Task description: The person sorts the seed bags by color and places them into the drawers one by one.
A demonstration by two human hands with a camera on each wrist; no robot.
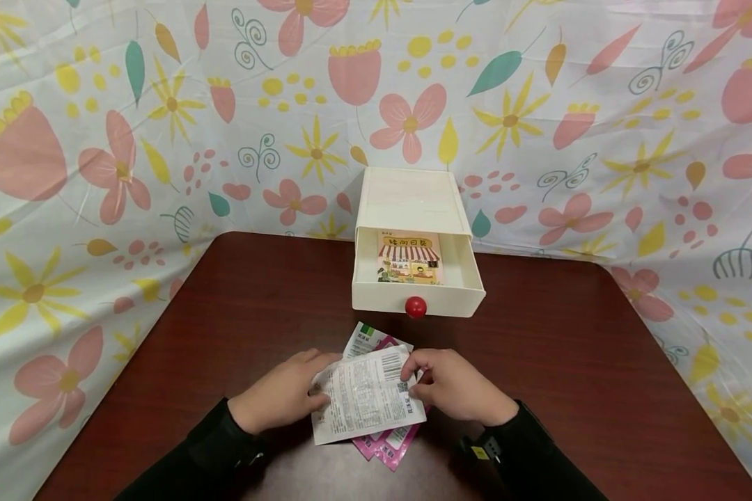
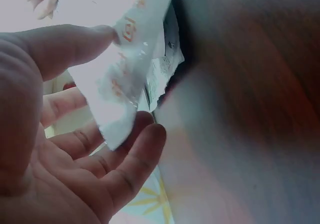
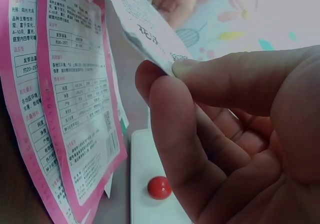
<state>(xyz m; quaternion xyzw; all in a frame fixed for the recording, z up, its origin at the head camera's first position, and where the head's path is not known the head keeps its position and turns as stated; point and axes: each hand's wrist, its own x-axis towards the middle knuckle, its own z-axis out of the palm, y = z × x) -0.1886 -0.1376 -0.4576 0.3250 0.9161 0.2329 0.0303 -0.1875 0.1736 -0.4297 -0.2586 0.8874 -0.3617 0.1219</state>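
A white seed packet (image 1: 366, 396) with printed text and a barcode is held between the two hands, text side up in the head view. At its left edge the left hand (image 1: 285, 392) pinches it, thumb on one face and fingers behind. The right hand (image 1: 454, 385) pinches the right edge between thumb and index finger, plainly seen in the right wrist view. Beneath it, partly hidden, lie pink-edged seed packets (image 3: 82, 104) and one with a green corner (image 1: 366, 334).
Beyond the hands stands a cream box (image 1: 413, 198) against the flowered cloth (image 1: 225, 139). Its drawer (image 1: 382, 298) is pulled out, with a red knob (image 1: 416, 307) and an illustrated packet (image 1: 409, 259) inside. All stand on a dark brown table (image 1: 276, 299).
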